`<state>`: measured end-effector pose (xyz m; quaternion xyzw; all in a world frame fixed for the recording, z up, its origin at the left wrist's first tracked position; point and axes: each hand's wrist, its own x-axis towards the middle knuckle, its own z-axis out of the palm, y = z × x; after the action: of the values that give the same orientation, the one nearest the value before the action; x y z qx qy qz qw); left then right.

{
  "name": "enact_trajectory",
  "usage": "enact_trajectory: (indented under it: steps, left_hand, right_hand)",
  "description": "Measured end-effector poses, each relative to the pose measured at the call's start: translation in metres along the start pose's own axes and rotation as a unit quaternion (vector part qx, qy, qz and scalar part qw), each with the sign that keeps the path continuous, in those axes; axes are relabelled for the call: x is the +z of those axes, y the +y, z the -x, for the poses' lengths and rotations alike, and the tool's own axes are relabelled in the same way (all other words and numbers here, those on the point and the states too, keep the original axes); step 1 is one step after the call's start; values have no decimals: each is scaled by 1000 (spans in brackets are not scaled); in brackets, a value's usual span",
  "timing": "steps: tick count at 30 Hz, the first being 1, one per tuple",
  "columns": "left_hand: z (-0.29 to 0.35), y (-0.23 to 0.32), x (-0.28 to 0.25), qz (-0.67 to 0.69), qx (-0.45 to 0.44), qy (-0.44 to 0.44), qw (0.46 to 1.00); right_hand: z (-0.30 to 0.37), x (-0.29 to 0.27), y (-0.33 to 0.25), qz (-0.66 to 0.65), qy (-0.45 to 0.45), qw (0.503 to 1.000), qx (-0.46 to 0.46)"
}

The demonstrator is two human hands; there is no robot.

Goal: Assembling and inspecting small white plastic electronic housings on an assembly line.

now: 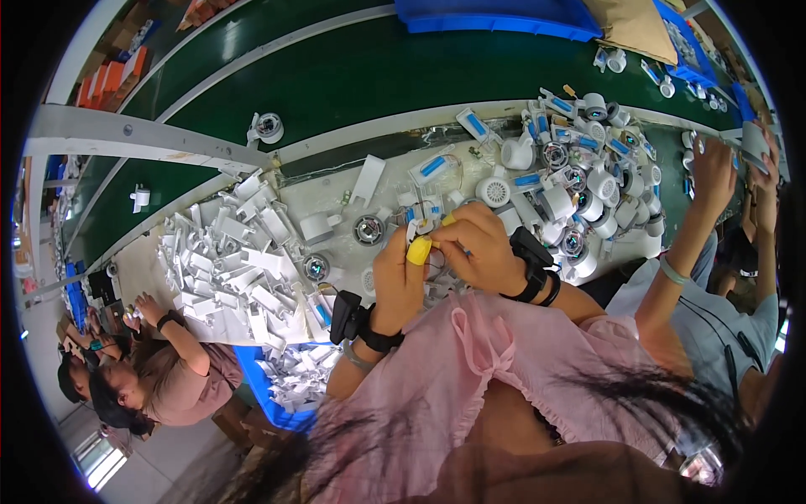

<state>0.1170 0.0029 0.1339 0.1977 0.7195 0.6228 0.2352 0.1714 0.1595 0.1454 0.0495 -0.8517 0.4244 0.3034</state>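
My left hand [397, 277] is closed around a small white plastic part [414, 230], held up over the near side of the table. My right hand [484, 250] is pinched against the same part from the right, its fingertips close to my left thumb. Yellow covers wrap some of my fingertips. What sits between the right fingertips is too small to make out. Just beyond lie a white housing with a blue battery [432, 167] and a round white unit with a dark face [368, 229]. A similar round unit [316, 267] rests left of my left hand.
White plastic handle pieces [252, 260] are heaped at left; a blue bin [264, 388] holds more below. Round white fan-like units [579, 181] pile up at right. Behind runs a green conveyor belt [336, 76] with a blue tray [504, 18]. People work on both sides.
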Motion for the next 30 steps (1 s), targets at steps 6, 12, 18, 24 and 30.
enact_trajectory:
  steps: [6,12,18,24,30]
  left_hand:
    - [-40,-22,-39,7,21,9,1000]
    - [-49,-60,-143,-486,45,27,873]
    - [-47,-98,-153,-530,-63,10,845]
    - [-40,-78,-132,-326,-63,100,938]
    - [-13,-14,-55,-181,-9,63,981]
  right_hand:
    - [-33,12,40,-31,-78,994,70]
    - [-94,37,146,-45,11,989,139]
    - [-112,50,169,122,49,990,46]
    - [-44,78,106,-268,-350,849,292]
    - [-31,71,66,-466,-180,692,521]
